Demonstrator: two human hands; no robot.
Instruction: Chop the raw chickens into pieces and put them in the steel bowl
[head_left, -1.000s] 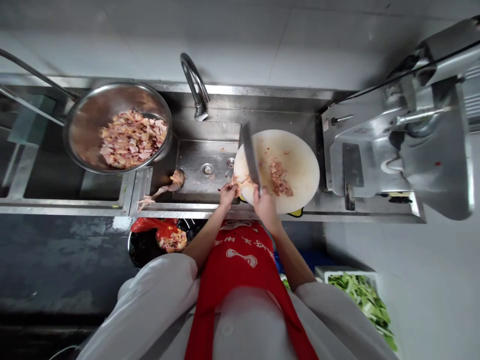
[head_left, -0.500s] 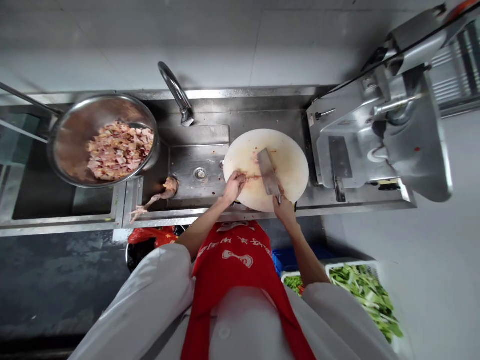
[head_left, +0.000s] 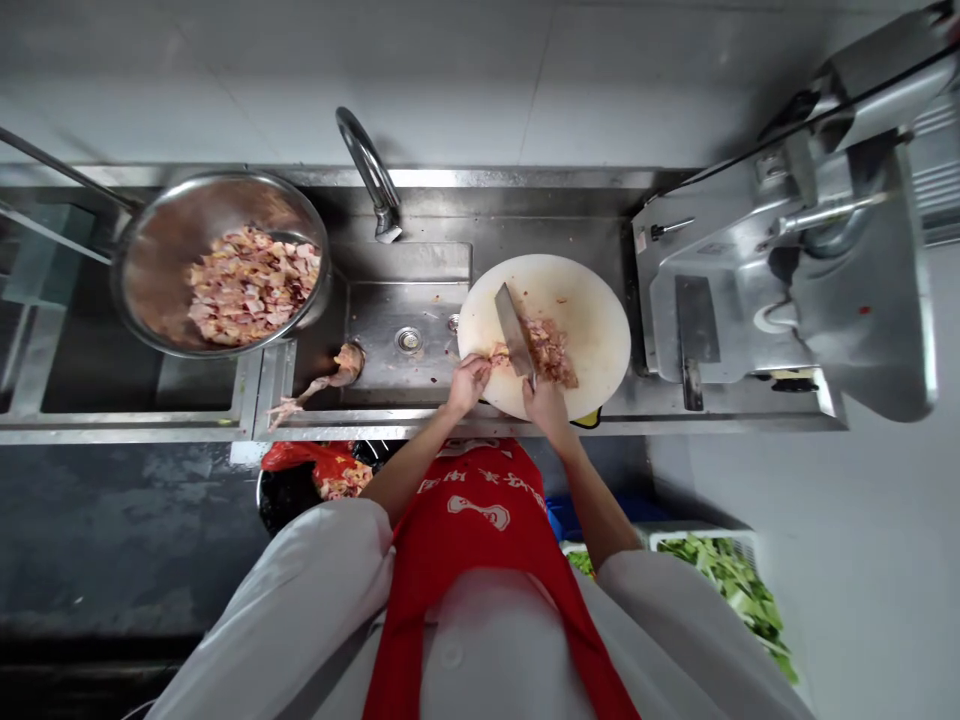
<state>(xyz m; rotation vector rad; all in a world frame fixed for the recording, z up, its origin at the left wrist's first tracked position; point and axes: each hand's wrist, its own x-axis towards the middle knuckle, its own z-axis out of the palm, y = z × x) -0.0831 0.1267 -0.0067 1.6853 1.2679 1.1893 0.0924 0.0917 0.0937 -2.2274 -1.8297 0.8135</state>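
Note:
My right hand [head_left: 546, 405] grips the handle of a cleaver [head_left: 513, 328], whose broad blade stands over the round white cutting board [head_left: 600, 330]. My left hand [head_left: 471, 382], fingers closed, pinches the end of a piece of meat [head_left: 498, 354] at the board's near left side, just left of the blade. To the right of the blade lies a heap of chopped meat [head_left: 553, 352]. A poultry leg with its foot attached [head_left: 330, 380] rests at the left end of the sink, the foot reaching over the front rim.
A steel bowl [head_left: 150, 290] of cut meat pieces stands on the left. Behind the sink [head_left: 382, 380] rises a curved faucet [head_left: 367, 165]. A slicing machine [head_left: 765, 270] with another cleaver [head_left: 694, 340] on it is at right. Below are leafy greens [head_left: 731, 590] and a red bag [head_left: 315, 460].
The cleaver has moved left, closer to my left hand. Chopped meat now shows to its right, where mostly bare board was visible. The whole view has shifted slightly.

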